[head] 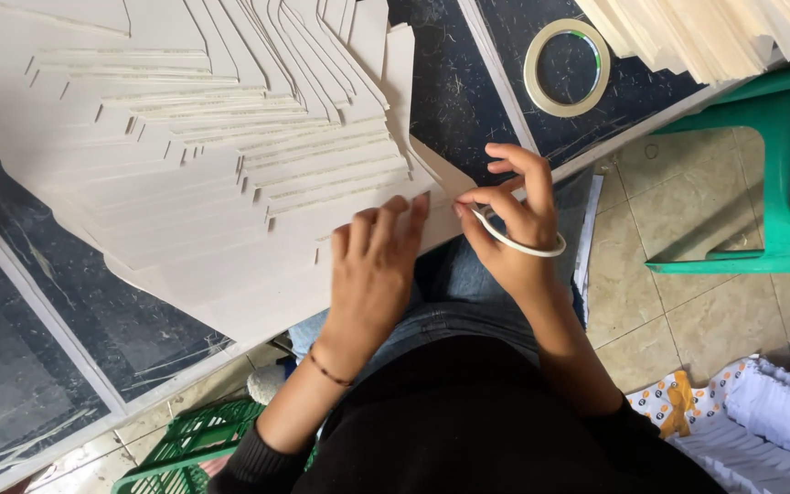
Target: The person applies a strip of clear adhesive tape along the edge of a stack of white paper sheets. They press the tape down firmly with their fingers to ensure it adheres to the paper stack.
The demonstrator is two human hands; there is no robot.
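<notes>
Cardboard sheets (pixel 230 174) fanned beside spare tape roll (pixel 567 68).

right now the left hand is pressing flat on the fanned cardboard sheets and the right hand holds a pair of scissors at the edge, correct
Not scissors. The head view shows the right hand holding a thin roll of tape at the edge; the left hand does press flat on the fanned cardboard sheets.

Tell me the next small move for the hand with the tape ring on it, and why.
Probably draw the right hand along the edge of the top cardboard sheet, laying tape. The thin tape ring hangs on that hand, its fingertips pinch at the sheet's corner, and the left hand lies flat on the sheet, pinning it. Whether tape already sticks there cannot be told.
</notes>
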